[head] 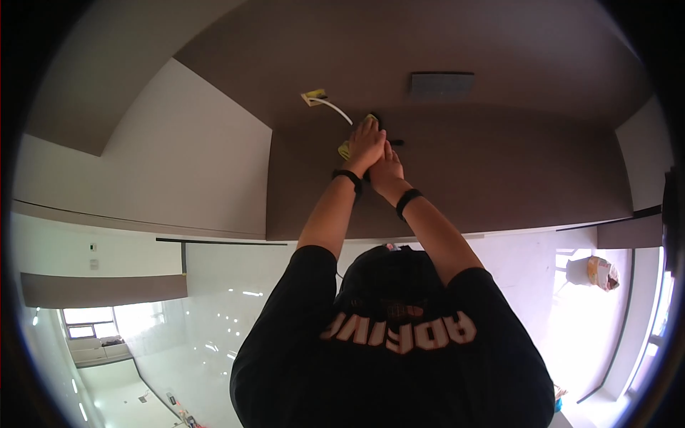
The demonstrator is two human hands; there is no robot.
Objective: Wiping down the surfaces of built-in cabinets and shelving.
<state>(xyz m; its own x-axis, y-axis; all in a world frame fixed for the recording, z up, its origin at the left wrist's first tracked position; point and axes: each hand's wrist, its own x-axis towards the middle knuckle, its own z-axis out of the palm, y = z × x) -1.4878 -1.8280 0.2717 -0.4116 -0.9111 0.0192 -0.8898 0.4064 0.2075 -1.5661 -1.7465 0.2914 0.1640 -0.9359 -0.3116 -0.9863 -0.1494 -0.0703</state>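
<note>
Both of my arms reach forward to a brown panel surface. My left hand lies over a yellow-and-black object, probably a hand tool, mostly hidden under the fingers. Against its side, my right hand holds the same object from the right. A thin black part sticks out beyond the right fingers. A white cable comes out of a square cutout with a yellow edge and runs towards the object. Its far end is near my left fingertips; whether it joins the object cannot be told.
A grey rectangular plate is on the brown surface at the upper right. Pale side panels flank the recess. Beyond its edge lies a glossy light floor, with a bulky bag at the right. Black bands circle both wrists.
</note>
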